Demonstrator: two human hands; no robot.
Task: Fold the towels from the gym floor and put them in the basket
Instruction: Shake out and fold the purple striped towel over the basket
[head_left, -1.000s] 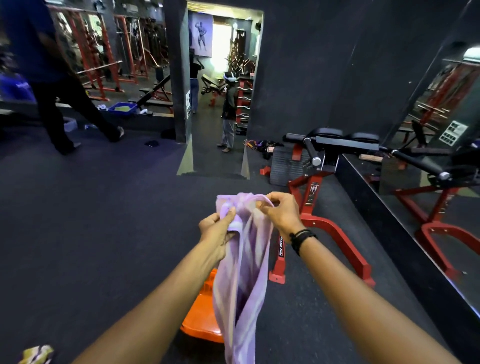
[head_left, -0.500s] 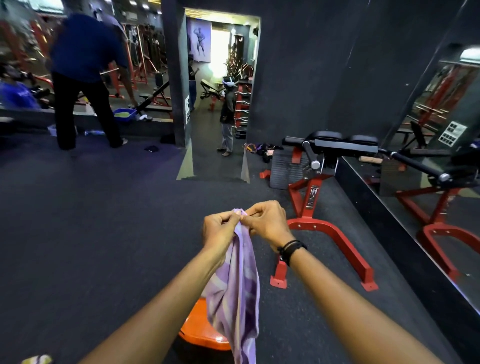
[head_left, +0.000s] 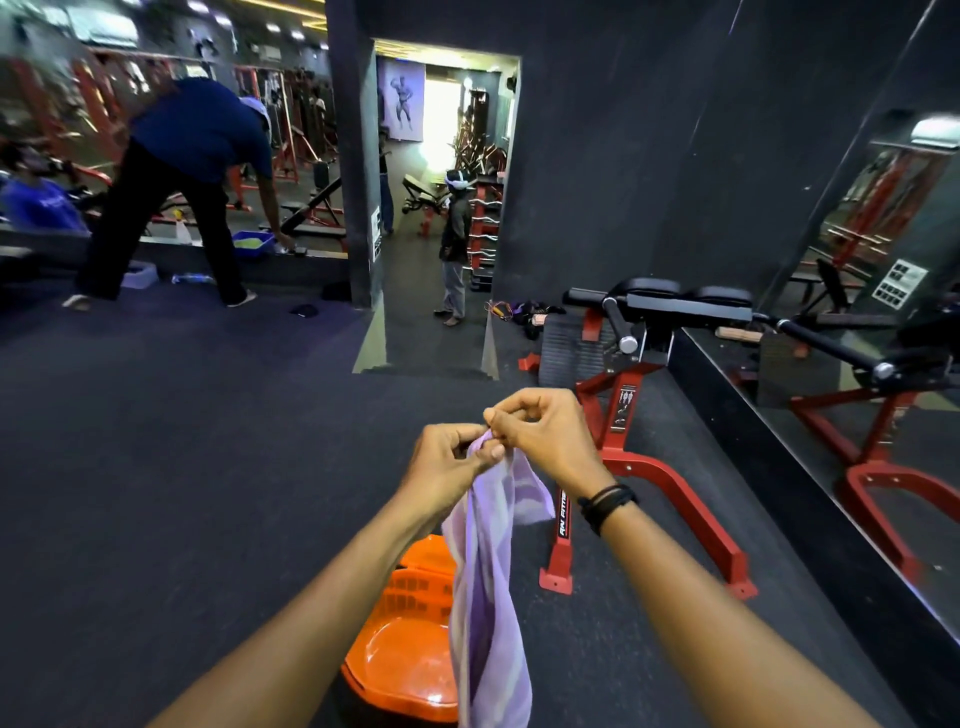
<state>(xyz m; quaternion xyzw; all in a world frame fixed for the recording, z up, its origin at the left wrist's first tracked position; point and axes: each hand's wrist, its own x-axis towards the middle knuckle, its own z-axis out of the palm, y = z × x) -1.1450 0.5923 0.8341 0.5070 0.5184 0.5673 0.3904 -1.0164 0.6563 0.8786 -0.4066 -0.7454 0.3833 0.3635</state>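
1. A lilac towel (head_left: 488, 597) is pinched at its top edge by the left hand (head_left: 449, 462) and right hand (head_left: 545, 436).
2. It is hung above the orange basket (head_left: 400, 665), set near on the floor (head_left: 182, 467).

Your lilac striped towel (head_left: 488, 587) hangs lengthwise, bunched at its top edge where you pinch it, one corner flapping out to the right. Below it, the orange slotted basket (head_left: 410, 644) sits on the dark floor.
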